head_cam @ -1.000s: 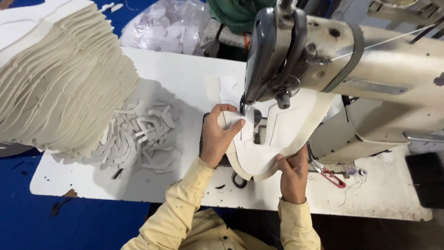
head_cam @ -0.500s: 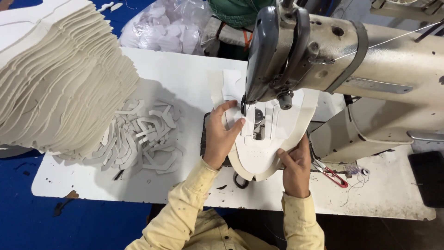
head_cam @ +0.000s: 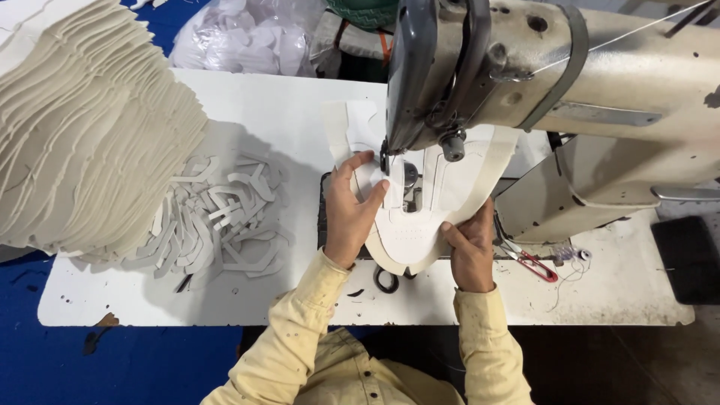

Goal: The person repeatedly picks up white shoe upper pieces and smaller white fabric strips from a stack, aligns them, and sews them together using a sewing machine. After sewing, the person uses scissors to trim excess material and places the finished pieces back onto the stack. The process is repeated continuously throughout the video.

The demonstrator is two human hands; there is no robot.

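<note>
Pressing down with both hands, I hold a cream shoe-upper piece [head_cam: 409, 240] flat under the head of the sewing machine [head_cam: 525, 82]. My right hand [head_cam: 471, 251] lies nearest to me, its fingers curled over the piece's right edge, thumb on top, gripping it. My left hand [head_cam: 352, 210] rests a little farther out on the left side of the piece, fingers spread and flat on it, the fingertips just beside the needle area; it pins the piece rather than closing around it. The piece lies on the dark plate below the machine's head, its rounded end pointing back toward me and its two arms running away under the machine.

Just right of my right hand, red-handled snips [head_cam: 534, 264] lie on the white tabletop [head_cam: 247, 300]. Off to my left, a heap of thin white cut strips [head_cam: 217, 225] lies loose, touching a tall stack of cream cut pieces [head_cam: 82, 142]. Beyond, at the far edge, sits a clear bag of white pieces [head_cam: 247, 37].
</note>
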